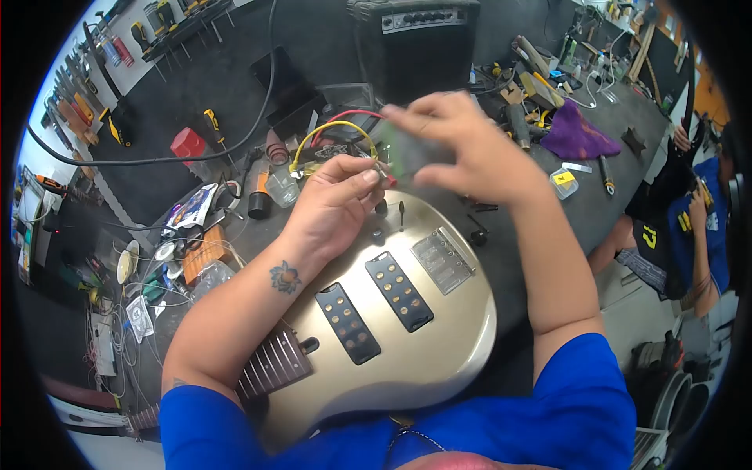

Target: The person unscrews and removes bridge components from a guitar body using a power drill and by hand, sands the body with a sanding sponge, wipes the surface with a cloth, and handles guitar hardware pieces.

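My left hand [338,200] is closed in a pinch above the upper edge of a gold electric guitar body [407,352]. Between its fingertips is a small part with metal and red on it [385,175], too small to name. To the right, my right hand [458,141] is raised and smeared by motion, thumb and fingers apart. A dark, greenish blur lies by its fingertips; I cannot tell what it is. The guitar carries two black pickups [348,323] [399,291] and a metal bridge [444,262]. Its fretted neck [274,365] runs under my left forearm.
A yellow cable [335,124] loops behind my left hand. An amplifier [415,55] stands at the back. A red-capped container [189,144] and a yellow-handled screwdriver [211,121] are on the left, a purple cloth [578,131] on the right. Another person [697,227] is at far right.
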{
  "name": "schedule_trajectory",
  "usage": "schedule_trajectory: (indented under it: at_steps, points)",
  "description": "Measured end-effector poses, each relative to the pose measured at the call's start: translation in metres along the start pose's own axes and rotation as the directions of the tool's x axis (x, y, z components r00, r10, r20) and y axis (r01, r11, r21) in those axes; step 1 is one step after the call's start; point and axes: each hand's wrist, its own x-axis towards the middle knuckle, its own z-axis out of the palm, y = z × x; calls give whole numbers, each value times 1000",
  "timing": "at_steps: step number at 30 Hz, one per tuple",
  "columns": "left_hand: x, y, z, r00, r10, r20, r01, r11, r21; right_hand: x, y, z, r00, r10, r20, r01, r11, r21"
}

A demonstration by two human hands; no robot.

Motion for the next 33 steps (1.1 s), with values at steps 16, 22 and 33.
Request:
schedule_trajectory:
  at_steps: [16, 22, 33]
  points:
    - [0, -1, -2, 1000, -17, 18, 16, 999, 33, -2, 8, 2, 1000, -5, -22, 5, 1000, 24]
    - [1, 4, 3, 998, -62, -31, 61, 998, -31, 1, -8, 4, 988, -152, -6, 153, 986, 66]
    - [-1, 0, 0, 997, 3, 72, -6, 999, 52, -3, 36, -9, 999, -19, -32, 14, 986, -167]
